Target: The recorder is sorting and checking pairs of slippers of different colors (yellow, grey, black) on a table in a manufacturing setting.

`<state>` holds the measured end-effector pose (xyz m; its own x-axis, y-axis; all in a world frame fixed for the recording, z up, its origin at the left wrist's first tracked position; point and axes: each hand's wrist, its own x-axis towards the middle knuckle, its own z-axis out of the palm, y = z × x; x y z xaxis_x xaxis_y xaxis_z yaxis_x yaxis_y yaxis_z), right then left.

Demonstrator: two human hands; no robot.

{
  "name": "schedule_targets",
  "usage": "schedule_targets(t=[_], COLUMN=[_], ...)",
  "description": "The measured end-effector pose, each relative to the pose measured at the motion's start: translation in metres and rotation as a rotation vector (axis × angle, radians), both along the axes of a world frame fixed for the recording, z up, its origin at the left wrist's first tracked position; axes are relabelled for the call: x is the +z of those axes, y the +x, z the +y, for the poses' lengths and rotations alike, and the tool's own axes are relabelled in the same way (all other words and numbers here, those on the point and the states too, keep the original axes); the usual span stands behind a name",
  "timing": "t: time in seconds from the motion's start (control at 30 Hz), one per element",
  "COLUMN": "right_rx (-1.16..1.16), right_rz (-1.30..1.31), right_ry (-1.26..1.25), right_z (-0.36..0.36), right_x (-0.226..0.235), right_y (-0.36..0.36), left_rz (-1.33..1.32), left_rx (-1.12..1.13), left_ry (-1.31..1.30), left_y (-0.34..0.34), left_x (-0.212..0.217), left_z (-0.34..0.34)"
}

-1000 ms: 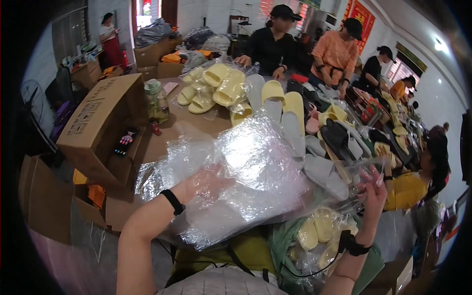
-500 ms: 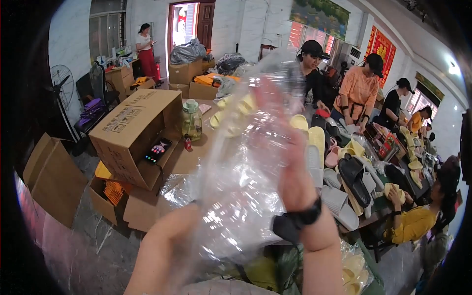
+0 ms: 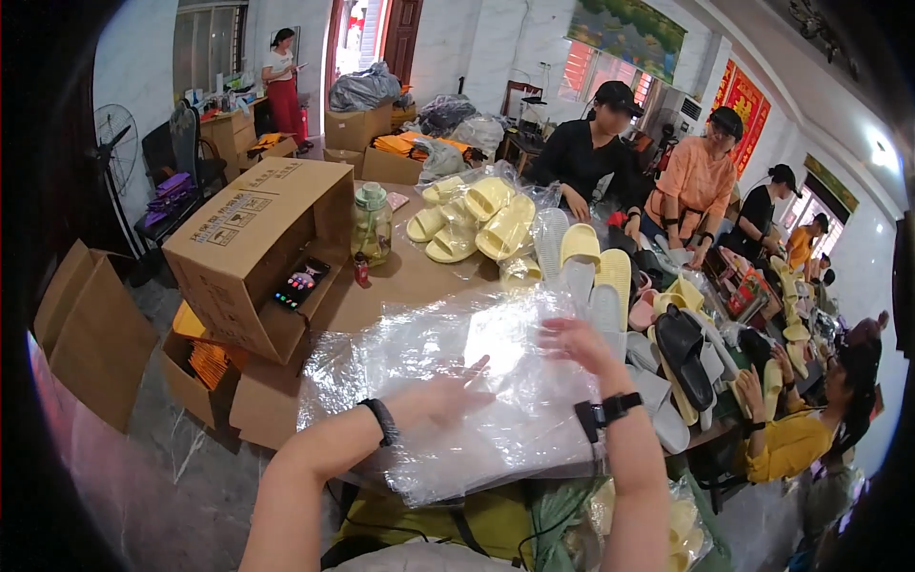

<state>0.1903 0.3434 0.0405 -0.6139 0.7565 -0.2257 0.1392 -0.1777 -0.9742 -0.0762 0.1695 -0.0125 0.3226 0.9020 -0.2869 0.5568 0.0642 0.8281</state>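
Brown tabletop (image 3: pixel 381 286) shows at left. On the near-centre plastic sheets (image 3: pixel 515 429), my left hand (image 3: pixel 453 396) extends, gripping nothing visible; farther right, my right hand (image 3: pixel 577 343) is wide, empty. Light, even palm pressure should limit creasing.

Left arm (image 3: pixel 305 467): I see it bare, wearing a narrow, dark, textured wristband (image 3: pixel 380 422).
Right arm (image 3: pixel 634 477): bare too, with a black strap (image 3: pixel 624 405) bearing a small, black, block-shaped piece (image 3: pixel 587 420) on its inner side.
Torso: pale grey cloth (image 3: pixel 419 560); my feed catches only a sliver.
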Motion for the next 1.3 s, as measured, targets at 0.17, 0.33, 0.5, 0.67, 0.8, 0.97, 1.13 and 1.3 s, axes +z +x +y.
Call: schedule_targets(t=[0.17, 0.33, 0.5, 0.67, 0.8, 0.97, 1.13, 1.3], right_rx=[-0.188, -0.495, -0.577, -0.569, -0.507, -0.222, -0.301, 0.215], right_rz=[-0.459, -0.727, -0.785, -0.693, -0.69, -0.913, -1.137, -0.927], right_ry=[0.129, 0.619, 0.695, 0.758, 0.955, 0.938, 1.335, 1.405], right_z=[0.016, 0.029, 0.004, -0.005, -0.024, -0.049, -0.055, -0.041], right_x=[-0.004, -0.073, -0.075, -0.088, -0.068, -0.02, 0.033, 0.059], right_y=[0.087, 0.137, 0.103, 0.097, 0.071, 0.057, 0.028, -0.069], left_rz=[0.795, 0.61, 0.697, 0.751, 0.519, 0.482, 0.477, 0.554], left_rx=[-0.494, -0.434, -0.343, -0.027, 0.298, 0.311, 0.372, 0.277], left_ry=[0.514, 0.712, 0.633, 0.652, 0.704, 0.778, 0.464, 0.471], left_y=[-0.012, -0.03, -0.074, -0.088, -0.074, -0.042, -0.036, -0.035], left_x=[0.013, -0.004, 0.035, 0.065, 0.049, -0.002, 0.003, -0.019], left_z=[0.002, 0.007, -0.03, -0.065, -0.084, -0.087, -0.092, -0.093])
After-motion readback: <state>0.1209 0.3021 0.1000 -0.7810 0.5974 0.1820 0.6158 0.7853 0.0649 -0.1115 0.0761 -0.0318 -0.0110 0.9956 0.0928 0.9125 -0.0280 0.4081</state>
